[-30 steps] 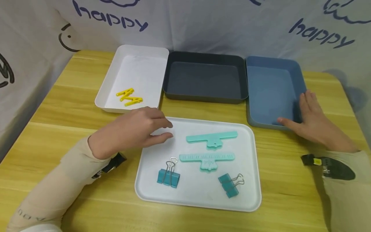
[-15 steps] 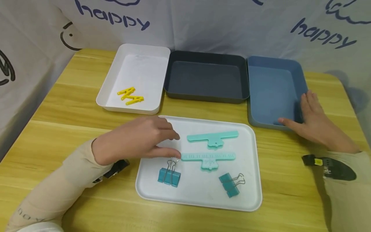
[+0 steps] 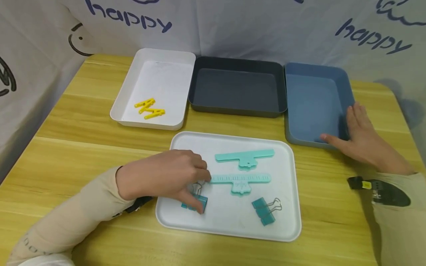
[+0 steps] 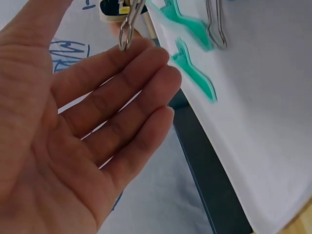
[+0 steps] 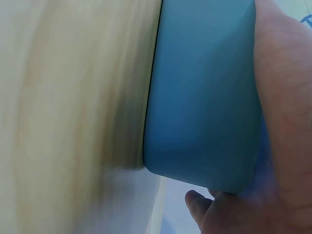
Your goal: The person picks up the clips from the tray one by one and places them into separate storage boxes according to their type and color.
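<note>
Over the left side of the white tray (image 3: 226,223), my left hand (image 3: 161,175) reaches across a teal binder clip (image 3: 204,201), its thumb overlapping the clip's body. In the left wrist view the fingers are loosely extended, and one wire handle (image 4: 126,34) shows close by the index finger. A second teal binder clip (image 3: 263,211) lies at the tray's right. Between them and further back are two mint-green long clips, a ridged one (image 3: 240,180) and a smooth one (image 3: 245,157). My right hand (image 3: 364,144) rests along the near right corner of the blue tray (image 3: 313,107), fingers extended.
Behind the white tray stand a deeper white tray (image 3: 163,77) with two yellow clothespins (image 3: 154,113) and a dark grey tray (image 3: 237,88), side by side with the blue one. A printed cloth (image 3: 233,29) hangs behind the wooden table (image 3: 83,140).
My left hand has moved right and toward the near side of the tray, from its back left corner to over the left binder clip. My right hand stays on the blue tray.
</note>
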`<state>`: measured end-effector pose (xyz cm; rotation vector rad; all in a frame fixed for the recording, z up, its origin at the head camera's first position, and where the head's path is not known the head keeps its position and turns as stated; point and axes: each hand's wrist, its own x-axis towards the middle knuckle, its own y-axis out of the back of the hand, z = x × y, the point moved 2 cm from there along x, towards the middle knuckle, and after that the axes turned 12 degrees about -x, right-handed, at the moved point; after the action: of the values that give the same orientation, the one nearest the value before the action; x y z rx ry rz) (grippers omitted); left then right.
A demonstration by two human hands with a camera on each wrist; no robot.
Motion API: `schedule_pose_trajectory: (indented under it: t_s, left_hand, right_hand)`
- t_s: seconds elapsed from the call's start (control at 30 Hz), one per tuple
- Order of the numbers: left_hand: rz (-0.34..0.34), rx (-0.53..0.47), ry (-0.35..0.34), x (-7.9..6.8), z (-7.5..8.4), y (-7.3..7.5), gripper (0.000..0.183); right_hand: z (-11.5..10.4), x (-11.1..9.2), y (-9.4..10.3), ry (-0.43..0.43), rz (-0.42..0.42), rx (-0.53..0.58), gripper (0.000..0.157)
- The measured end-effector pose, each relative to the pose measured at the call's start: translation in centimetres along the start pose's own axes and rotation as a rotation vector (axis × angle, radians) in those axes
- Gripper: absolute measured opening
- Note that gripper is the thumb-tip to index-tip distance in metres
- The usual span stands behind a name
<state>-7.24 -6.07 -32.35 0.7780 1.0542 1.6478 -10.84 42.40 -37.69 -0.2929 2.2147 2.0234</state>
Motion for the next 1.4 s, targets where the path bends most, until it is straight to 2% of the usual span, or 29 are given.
schedule_pose_trajectory:
  t_s: [0.23,0.47,0.63,0.97,1.23,1.4]
  left_hand:
    - [-0.116,-0.027,0.060,0.2,0.3,-0.6,0.054]
    - [-0.164,-0.001,0.033,0.2,0.7,-0.8,0.043]
    - [-0.201,0.017,0.048,0.3,0.9,-0.9,0.035]
    - [-0.203,0.093,-0.002,0.2,1.2,-1.1,0.019]
    - [-0.179,0.088,0.011,0.2,1.1,-1.2,0.013]
    - [-0.175,0.069,0.053,0.2,1.0,-1.1,0.015]
  right_hand:
    - [-0.1,-0.2,0.1,-0.017,-0.005,0.000,0.115]
    - [-0.1,-0.1,0.1,-0.016,-0.012,0.002,0.114]
    - [-0.1,-0.1,0.1,-0.015,-0.012,0.002,0.114]
    - [-0.1,-0.1,0.0,-0.017,-0.007,-0.005,0.114]
    - [-0.4,-0.2,0.1,-0.026,-0.007,-0.006,0.115]
    - [-0.3,-0.2,0.1,-0.025,-0.003,-0.006,0.115]
